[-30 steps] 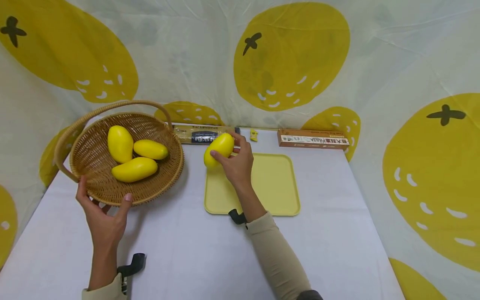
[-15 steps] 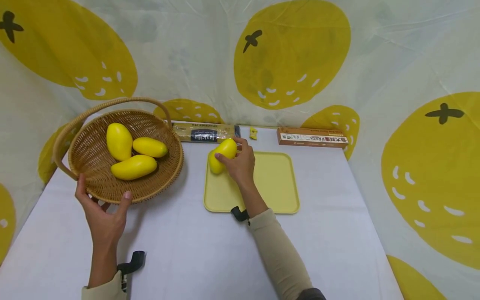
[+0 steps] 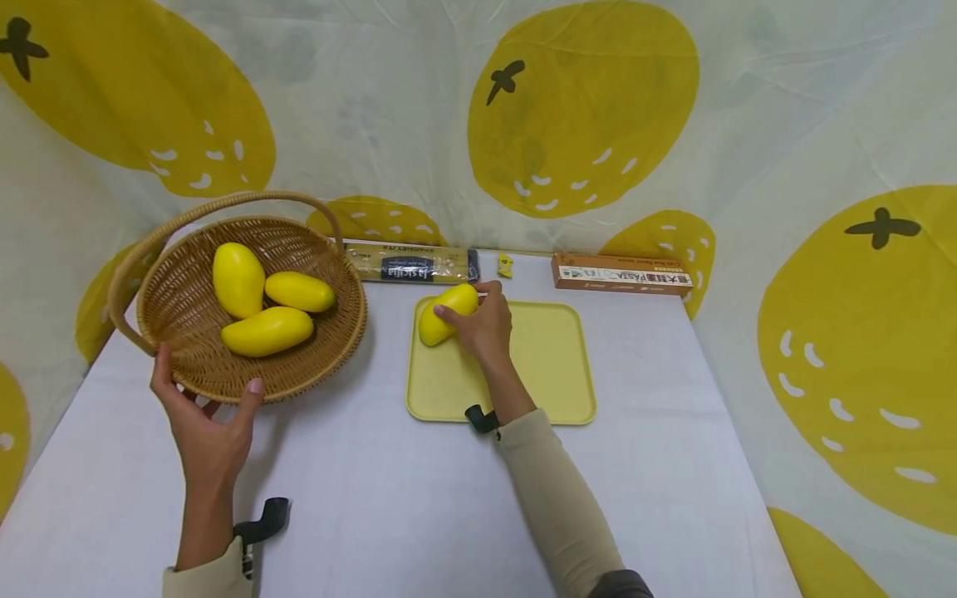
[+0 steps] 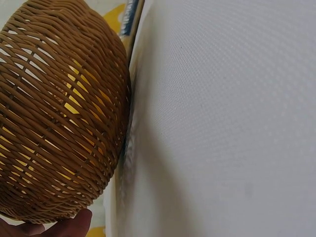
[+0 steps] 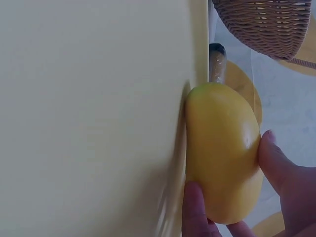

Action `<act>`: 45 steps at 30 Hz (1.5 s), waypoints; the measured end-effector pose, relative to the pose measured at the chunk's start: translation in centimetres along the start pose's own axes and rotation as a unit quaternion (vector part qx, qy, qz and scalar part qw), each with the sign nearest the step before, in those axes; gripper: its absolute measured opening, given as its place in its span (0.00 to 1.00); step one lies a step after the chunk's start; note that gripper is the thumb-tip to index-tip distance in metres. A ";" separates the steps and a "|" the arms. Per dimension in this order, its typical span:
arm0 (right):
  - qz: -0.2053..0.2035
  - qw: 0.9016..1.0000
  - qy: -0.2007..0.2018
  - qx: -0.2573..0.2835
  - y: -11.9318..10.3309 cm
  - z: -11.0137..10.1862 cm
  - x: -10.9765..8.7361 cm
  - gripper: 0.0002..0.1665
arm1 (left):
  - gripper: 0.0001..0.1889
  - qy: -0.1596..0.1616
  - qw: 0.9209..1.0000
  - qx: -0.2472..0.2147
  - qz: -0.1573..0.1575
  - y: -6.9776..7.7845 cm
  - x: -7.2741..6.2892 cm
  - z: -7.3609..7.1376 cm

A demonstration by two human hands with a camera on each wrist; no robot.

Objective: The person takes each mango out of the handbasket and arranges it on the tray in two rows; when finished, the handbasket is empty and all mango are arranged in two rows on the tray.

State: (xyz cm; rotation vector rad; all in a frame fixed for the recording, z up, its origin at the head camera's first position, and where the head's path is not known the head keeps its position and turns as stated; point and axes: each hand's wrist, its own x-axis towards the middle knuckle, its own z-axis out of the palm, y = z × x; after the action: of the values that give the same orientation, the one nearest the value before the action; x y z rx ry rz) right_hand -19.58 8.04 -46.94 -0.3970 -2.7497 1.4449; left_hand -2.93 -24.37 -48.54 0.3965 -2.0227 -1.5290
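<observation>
A wicker basket [image 3: 179, 316] with a tall handle tilts toward me on the left. Inside it lie three yellow mangoes [image 3: 267, 332]. My left hand [image 3: 209, 432] grips the basket's near rim, its thumb on the edge; the left wrist view shows the woven side [image 4: 59, 108] up close. With thumb and fingers, my right hand [image 3: 486, 328] holds another mango [image 3: 447, 314] over the back left part of a pale yellow tray [image 3: 546, 365]. In the right wrist view, that mango [image 5: 222, 148] lies against the tray surface [image 5: 89, 108] or very close to it.
Behind the tray lies a spaghetti pack [image 3: 411, 264]. A small yellow wrapped piece [image 3: 505, 266] and a brown pasta box [image 3: 622, 274] line the back edge of the white-covered table [image 3: 374, 498]. A fruit-printed curtain [image 3: 374, 108] hangs behind.
My right hand has lowered the mango onto or close to the tray, moving slightly right and toward me. The left hand and basket have stayed almost in place.
</observation>
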 end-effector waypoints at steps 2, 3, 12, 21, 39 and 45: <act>0.003 1.000 -0.001 -0.002 0.1 -0.1 0.1 0.46 | 0.57 0.000 1.000 0.000 0.002 0.0 0.0 0.0; 0.004 1.000 -0.002 -0.002 0.2 -0.2 0.1 0.45 | 0.57 0.000 1.000 0.000 0.003 -0.1 0.0 0.0; 0.025 1.000 -0.013 -0.007 0.6 -0.9 0.1 0.40 | 0.57 0.000 1.000 0.000 0.003 -0.2 0.0 0.0; 0.048 0.999 -0.021 -0.008 0.7 -1.2 0.1 0.40 | 0.57 0.003 1.000 -0.003 0.003 -0.3 -0.1 -0.2; -0.002 0.997 -0.067 -0.030 1.0 -1.9 0.2 0.41 | 0.57 -0.001 1.000 -0.010 0.003 -0.4 0.1 -0.1; -0.003 0.998 -0.054 -0.014 1.2 -1.9 0.4 0.35 | 0.57 0.000 1.000 -0.012 0.003 -0.3 0.0 -0.1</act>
State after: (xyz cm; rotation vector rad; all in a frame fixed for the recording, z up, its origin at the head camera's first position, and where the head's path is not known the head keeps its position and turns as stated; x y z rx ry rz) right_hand -19.44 10.26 -46.86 -0.3209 -2.8541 1.4716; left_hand -2.92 -24.56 -48.83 0.3814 -2.0024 -1.5479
